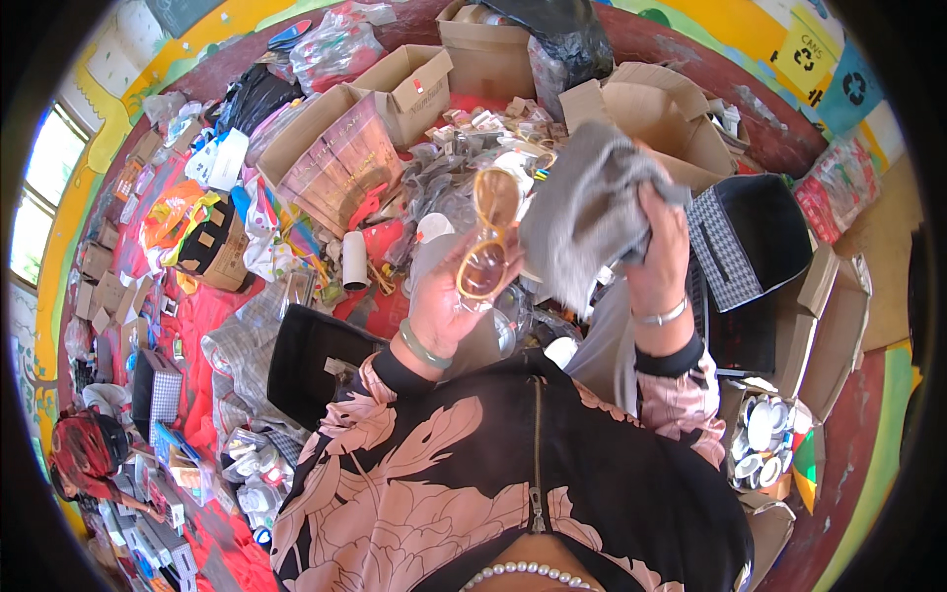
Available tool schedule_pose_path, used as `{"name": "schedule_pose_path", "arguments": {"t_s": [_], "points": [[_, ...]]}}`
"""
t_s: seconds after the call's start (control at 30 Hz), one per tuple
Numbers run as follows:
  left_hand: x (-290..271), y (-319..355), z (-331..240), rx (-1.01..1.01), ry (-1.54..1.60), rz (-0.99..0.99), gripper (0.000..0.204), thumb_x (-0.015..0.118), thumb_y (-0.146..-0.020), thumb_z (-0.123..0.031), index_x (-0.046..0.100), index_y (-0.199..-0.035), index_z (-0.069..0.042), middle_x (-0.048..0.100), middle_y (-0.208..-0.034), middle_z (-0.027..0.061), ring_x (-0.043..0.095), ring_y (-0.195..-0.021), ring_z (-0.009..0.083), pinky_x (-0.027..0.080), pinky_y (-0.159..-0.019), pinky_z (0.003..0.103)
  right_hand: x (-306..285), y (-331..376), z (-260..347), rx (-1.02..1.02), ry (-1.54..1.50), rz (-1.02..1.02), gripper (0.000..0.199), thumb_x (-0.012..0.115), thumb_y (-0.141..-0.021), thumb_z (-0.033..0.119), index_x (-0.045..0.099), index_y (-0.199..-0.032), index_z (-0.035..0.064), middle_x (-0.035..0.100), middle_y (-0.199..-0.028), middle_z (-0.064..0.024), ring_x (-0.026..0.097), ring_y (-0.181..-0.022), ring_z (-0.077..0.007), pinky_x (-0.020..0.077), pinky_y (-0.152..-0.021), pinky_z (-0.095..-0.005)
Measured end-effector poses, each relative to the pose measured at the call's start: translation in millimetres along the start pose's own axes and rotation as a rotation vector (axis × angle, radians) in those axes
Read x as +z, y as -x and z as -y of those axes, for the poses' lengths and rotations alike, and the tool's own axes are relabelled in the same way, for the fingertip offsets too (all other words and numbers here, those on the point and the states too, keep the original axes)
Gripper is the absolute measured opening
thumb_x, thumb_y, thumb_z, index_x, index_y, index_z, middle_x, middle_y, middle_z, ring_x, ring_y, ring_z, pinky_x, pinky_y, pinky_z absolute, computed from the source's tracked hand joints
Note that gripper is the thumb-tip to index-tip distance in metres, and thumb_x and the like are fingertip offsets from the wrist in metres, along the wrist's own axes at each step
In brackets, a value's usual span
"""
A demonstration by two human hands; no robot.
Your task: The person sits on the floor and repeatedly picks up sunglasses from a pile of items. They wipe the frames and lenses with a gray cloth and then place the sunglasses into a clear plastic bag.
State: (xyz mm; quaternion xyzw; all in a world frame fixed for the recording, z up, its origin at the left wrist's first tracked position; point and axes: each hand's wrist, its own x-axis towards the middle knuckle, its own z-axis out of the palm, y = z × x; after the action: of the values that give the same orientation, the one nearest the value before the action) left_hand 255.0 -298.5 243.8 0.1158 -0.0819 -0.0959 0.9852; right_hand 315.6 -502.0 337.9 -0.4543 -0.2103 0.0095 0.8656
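My left hand (441, 304), with a green bangle at its wrist, is closed on a pair of glasses (496, 200) with yellowish frames and brown-tinted lenses. The glasses stand on end, one lens above the other. To their right my right hand (661, 259) grips a crumpled grey cloth (580, 202), which hangs down close beside the glasses. Whether cloth and lenses touch I cannot tell. Below and beyond both hands spreads a heap of small mixed items (444, 173), too jumbled to name one by one, partly hidden by the hands and cloth.
Cardboard boxes (414, 99) stand beyond the heap, with another open box (681, 118) at right. A black bin with a checked front (750, 237) is by my right arm, a black bin (316, 360) by my left. Far left, a person (89, 449) in red is among boxes.
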Motion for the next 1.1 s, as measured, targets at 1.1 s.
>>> {"name": "schedule_pose_path", "arguments": {"t_s": [1.1], "points": [[-10,-6,-13,0.263,-0.750,-0.320,0.043,0.053,-0.085,0.001,0.044,-0.127,0.001,0.058,-0.110,0.0052,0.056,-0.091,0.0097,0.048,-0.074,0.024,-65,2,-6,0.269,0.313,-0.258,0.022,0.053,-0.090,0.012,0.059,-0.105,-0.0020,0.064,-0.095,-0.0076,0.062,-0.085,-0.0146,0.0488,-0.077,-0.0250]]}}
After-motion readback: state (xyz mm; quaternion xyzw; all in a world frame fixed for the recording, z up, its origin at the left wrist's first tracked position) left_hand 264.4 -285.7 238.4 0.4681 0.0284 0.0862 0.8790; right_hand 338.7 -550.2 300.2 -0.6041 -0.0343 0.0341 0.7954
